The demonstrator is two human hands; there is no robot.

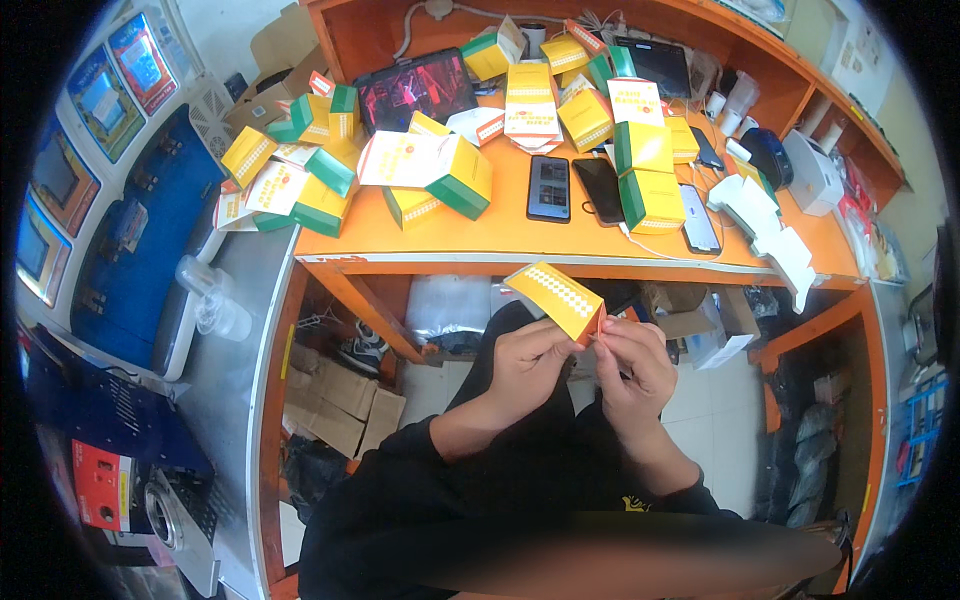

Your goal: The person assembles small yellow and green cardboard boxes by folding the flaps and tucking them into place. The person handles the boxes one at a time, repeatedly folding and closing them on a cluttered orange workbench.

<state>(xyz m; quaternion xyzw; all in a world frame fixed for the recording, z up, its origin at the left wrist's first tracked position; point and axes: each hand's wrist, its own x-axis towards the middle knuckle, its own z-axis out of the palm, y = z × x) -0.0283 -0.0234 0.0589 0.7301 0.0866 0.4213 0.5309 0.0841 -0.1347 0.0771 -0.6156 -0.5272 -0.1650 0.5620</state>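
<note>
Both of my hands hold a small yellow carton (pixel 556 297) with a white dotted pattern and a red-orange edge, above my lap and just short of the desk's front edge. My left hand (pixel 527 362) pinches its lower left side. On its right end, the fingers of my right hand (pixel 634 366) are closed at the red-orange flap. The side of the carton facing away from me is hidden. Beyond it on the desk lie several yellow, green and white cartons (pixel 457 172), some with flaps sticking out.
On the orange desk (pixel 400 243) lie a dark phone (pixel 549 188), another phone (pixel 598 187) and a white-edged phone (pixel 699 218). A tablet (pixel 418 90) with a lit screen stands behind. White cut card (pixel 762 232) overhangs the right front edge. Clear plastic cups (pixel 214 300) sit at left.
</note>
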